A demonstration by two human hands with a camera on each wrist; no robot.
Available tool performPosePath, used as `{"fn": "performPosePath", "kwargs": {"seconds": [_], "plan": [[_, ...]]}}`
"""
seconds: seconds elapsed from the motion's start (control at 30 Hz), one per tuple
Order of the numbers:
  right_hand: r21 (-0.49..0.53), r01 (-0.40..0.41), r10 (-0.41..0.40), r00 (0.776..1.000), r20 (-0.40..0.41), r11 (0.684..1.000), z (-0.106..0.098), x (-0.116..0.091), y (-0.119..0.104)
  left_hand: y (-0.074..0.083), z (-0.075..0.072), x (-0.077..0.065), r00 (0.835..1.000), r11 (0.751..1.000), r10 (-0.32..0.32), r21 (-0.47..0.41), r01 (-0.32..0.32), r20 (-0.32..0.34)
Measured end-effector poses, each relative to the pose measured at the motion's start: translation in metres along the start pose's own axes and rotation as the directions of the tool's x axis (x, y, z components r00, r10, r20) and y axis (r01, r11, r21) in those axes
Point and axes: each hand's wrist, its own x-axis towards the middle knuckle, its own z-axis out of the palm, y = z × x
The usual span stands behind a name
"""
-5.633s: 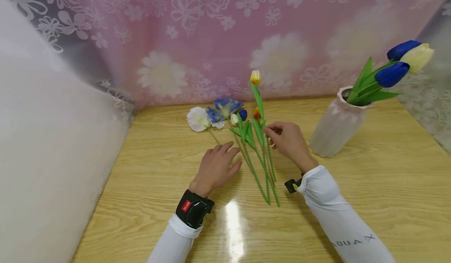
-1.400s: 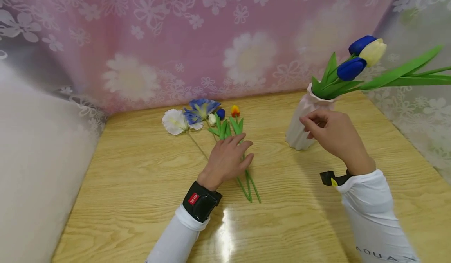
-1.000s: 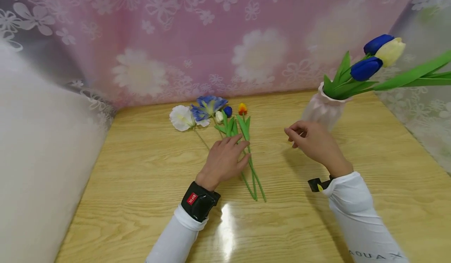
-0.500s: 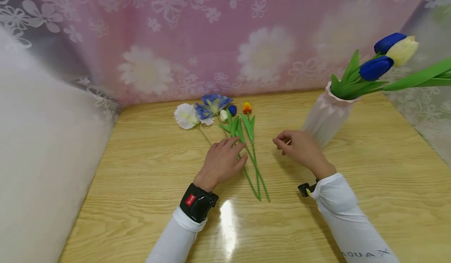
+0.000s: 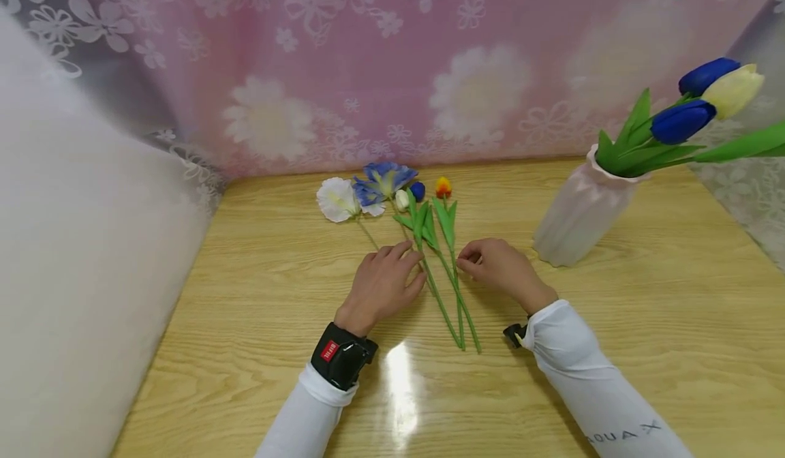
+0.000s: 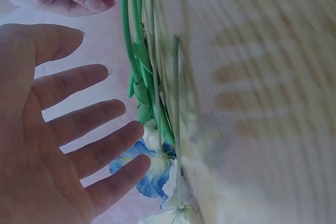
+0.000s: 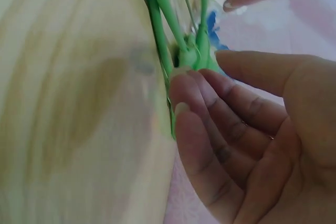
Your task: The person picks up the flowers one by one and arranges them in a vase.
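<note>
My left hand (image 5: 383,284) hovers palm down over the flower stems, fingers spread and holding nothing; the left wrist view shows a gap between it and the stems. My right hand (image 5: 499,270) is beside the stem of an orange-red tulip (image 5: 443,187). In the right wrist view its fingers bend loosely at the green stems (image 7: 165,14), thumb apart, without gripping. A small white tulip (image 5: 402,200) and a blue tulip (image 5: 418,191) lie with crossed stems. Left of them are a ruffled blue flower (image 5: 386,180) and a white flower (image 5: 337,199).
A pale ribbed vase (image 5: 579,212) stands at right, holding large blue tulips (image 5: 683,121), a cream tulip (image 5: 733,91) and a leafy stem (image 5: 742,146) that leans out of frame. A pink floral curtain (image 5: 368,69) hangs behind the wooden table (image 5: 264,322).
The yellow tulip pinched by my right hand earlier is gone from the table; a leafy stem now leans from the vase. My right hand has come back left to the stems. The left stays over them.
</note>
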Motion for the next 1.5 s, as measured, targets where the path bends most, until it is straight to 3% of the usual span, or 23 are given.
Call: {"fn": "performPosePath", "kwargs": {"seconds": [0.23,0.63,0.93,1.13,1.5], "plan": [[0.042,-0.009,0.009,1.0,0.008,0.999,0.009,0.008,-0.005,-0.003,0.002,-0.002,1.0,1.0,-0.002,-0.014,0.002,-0.005],[-0.022,-0.045,0.044,0.999,-0.003,0.999,0.017,0.015,-0.014,-0.005,0.002,-0.005,1.0,1.0,-0.006,-0.021,0.006,-0.019],[0.03,-0.028,0.028,1.0,0.001,0.999,0.02,0.018,-0.01,-0.007,0.002,-0.008,0.999,0.999,-0.029,-0.029,0.029,-0.013],[0.083,-0.092,0.092,0.996,-0.003,0.992,0.02,0.019,-0.005,-0.009,0.004,-0.011,0.999,0.999,-0.038,-0.032,0.037,-0.002],[0.029,-0.169,0.168,0.985,0.037,0.985,0.015,0.021,-0.006,-0.013,0.005,-0.016,0.999,0.998,-0.043,-0.038,0.043,0.0]]}}
